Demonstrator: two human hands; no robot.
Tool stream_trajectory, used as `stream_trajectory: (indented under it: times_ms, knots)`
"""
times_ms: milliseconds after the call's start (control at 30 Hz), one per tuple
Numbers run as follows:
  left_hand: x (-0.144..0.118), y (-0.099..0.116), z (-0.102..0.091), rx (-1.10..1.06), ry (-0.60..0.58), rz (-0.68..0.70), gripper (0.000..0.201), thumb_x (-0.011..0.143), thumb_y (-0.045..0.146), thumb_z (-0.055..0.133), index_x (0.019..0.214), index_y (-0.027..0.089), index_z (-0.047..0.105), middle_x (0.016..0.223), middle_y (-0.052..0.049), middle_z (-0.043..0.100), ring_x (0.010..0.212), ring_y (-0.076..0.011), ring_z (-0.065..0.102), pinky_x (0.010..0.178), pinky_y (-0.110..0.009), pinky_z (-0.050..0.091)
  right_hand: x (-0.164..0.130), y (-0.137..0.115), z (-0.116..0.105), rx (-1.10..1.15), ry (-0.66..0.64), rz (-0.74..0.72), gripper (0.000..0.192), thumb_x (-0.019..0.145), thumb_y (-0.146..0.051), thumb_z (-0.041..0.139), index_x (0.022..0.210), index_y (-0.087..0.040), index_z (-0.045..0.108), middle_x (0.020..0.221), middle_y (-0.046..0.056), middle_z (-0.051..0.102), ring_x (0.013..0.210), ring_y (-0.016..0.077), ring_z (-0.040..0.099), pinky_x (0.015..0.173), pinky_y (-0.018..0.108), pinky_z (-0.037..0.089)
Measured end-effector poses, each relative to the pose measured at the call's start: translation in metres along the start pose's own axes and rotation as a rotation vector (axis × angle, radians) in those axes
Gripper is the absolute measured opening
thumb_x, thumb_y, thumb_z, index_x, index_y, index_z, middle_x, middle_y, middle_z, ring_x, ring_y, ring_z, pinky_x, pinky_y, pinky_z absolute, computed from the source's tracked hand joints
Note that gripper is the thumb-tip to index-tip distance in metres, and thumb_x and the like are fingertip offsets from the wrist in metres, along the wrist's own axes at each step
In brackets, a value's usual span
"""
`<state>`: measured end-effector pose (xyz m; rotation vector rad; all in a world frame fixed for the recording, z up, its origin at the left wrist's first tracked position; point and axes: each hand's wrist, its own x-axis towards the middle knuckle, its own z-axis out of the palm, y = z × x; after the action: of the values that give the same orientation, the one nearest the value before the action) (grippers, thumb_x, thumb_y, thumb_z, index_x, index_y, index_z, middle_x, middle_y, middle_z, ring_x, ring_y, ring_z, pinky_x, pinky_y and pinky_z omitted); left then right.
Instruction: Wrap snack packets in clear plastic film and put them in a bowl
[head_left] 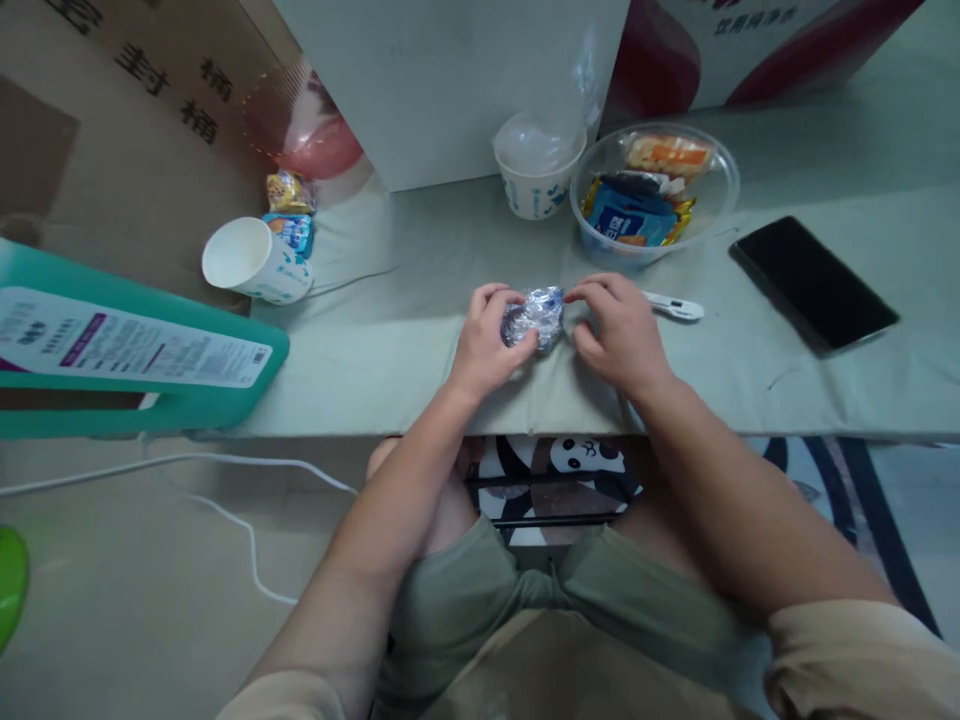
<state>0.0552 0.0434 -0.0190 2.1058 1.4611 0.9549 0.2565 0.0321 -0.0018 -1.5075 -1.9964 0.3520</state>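
The left hand [487, 340] curls round a crumpled foil wrapper [534, 317], thumb and fingers closed on its left side. The right hand [619, 335] pinches the wrapper's right edge with its fingertips, the other fingers loosely bent. The wrapper sits on the cloth [420, 330] between the hands. Just beyond the right hand lie a white pen [675, 306] and a snack bowl [654, 190]; a phone [814, 283] lies further right. A tipped paper cup [255, 262] lies well left.
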Motion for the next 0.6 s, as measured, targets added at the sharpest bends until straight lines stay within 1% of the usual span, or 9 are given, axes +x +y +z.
stream_trajectory:
  times_ms: [67,100,167,233,300,367,433,533,600]
  knots:
    - [0.002,-0.003,-0.004,0.009,0.059,-0.040,0.012,0.082,0.018,0.069,0.092,0.021,0.063,0.120,-0.010,0.060,0.121,-0.0254,0.062,0.109,-0.042,0.050,0.002,-0.004,0.006,0.114,-0.028,-0.078,0.044,0.077,-0.009,0.051,0.116,-0.020,0.067,0.125,0.015,0.067,0.119,0.0314,0.063,0.102,0.048,0.049]
    - [0.003,-0.004,-0.006,0.017,0.097,-0.058,0.008,0.082,0.016,0.067,0.086,0.021,0.062,0.118,-0.010,0.061,0.118,-0.0247,0.063,0.107,-0.041,0.051,0.002,-0.005,0.009,0.147,-0.033,-0.101,0.046,0.076,-0.008,0.051,0.117,-0.021,0.067,0.128,0.015,0.067,0.121,0.0312,0.062,0.104,0.048,0.049]
    - [0.004,-0.007,-0.011,0.016,0.173,-0.074,0.010,0.083,0.013,0.064,0.079,0.021,0.058,0.114,-0.010,0.062,0.113,-0.0229,0.064,0.103,-0.039,0.052,0.002,-0.007,0.012,0.173,-0.027,-0.123,0.044,0.077,-0.009,0.051,0.117,-0.022,0.066,0.132,0.014,0.067,0.123,0.0313,0.063,0.106,0.049,0.048]
    - [0.004,-0.007,-0.017,-0.017,0.204,-0.050,0.011,0.087,0.015,0.060,0.079,0.022,0.057,0.108,-0.008,0.064,0.106,-0.0206,0.065,0.097,-0.036,0.054,0.002,-0.008,0.015,0.184,-0.010,-0.132,0.040,0.079,-0.013,0.052,0.116,-0.022,0.065,0.131,0.014,0.068,0.123,0.0317,0.063,0.106,0.050,0.048]
    - [0.001,-0.005,-0.022,-0.047,0.138,-0.002,0.005,0.089,0.022,0.061,0.085,0.023,0.059,0.103,-0.006,0.067,0.102,-0.0197,0.066,0.094,-0.035,0.054,0.002,-0.009,0.018,0.196,-0.002,-0.146,0.037,0.081,-0.017,0.054,0.116,-0.021,0.065,0.128,0.014,0.070,0.121,0.0319,0.065,0.105,0.049,0.049]
    - [-0.002,0.000,-0.025,-0.034,0.027,0.032,0.016,0.083,0.030,0.071,0.093,0.023,0.062,0.107,-0.007,0.068,0.106,-0.0218,0.066,0.097,-0.037,0.054,0.003,-0.009,0.020,0.203,-0.007,-0.155,0.037,0.080,-0.020,0.055,0.117,-0.021,0.064,0.124,0.015,0.071,0.118,0.0319,0.066,0.103,0.049,0.049]
    - [-0.004,0.003,-0.027,-0.028,-0.041,0.028,0.020,0.079,0.029,0.073,0.095,0.022,0.064,0.111,-0.007,0.070,0.109,-0.0232,0.066,0.100,-0.039,0.053,0.004,-0.007,0.021,0.205,-0.017,-0.148,0.042,0.078,-0.021,0.055,0.119,-0.020,0.063,0.123,0.015,0.071,0.115,0.0322,0.066,0.102,0.049,0.050]
    - [-0.003,0.005,-0.029,-0.196,-0.014,-0.098,0.004,0.085,0.025,0.062,0.083,0.021,0.062,0.095,-0.005,0.072,0.095,-0.0198,0.069,0.087,-0.035,0.056,0.006,-0.005,0.020,0.193,-0.049,-0.095,0.053,0.075,-0.019,0.053,0.127,-0.018,0.060,0.128,0.017,0.069,0.117,0.0328,0.064,0.103,0.050,0.049]
    - [0.000,0.004,-0.031,-0.409,0.027,-0.250,0.011,0.086,0.029,0.060,0.078,0.022,0.057,0.083,-0.003,0.070,0.083,-0.0184,0.070,0.075,-0.032,0.058,0.007,-0.005,0.018,0.182,-0.083,-0.062,0.059,0.074,-0.017,0.051,0.133,-0.017,0.058,0.134,0.018,0.067,0.121,0.0334,0.063,0.106,0.051,0.047]
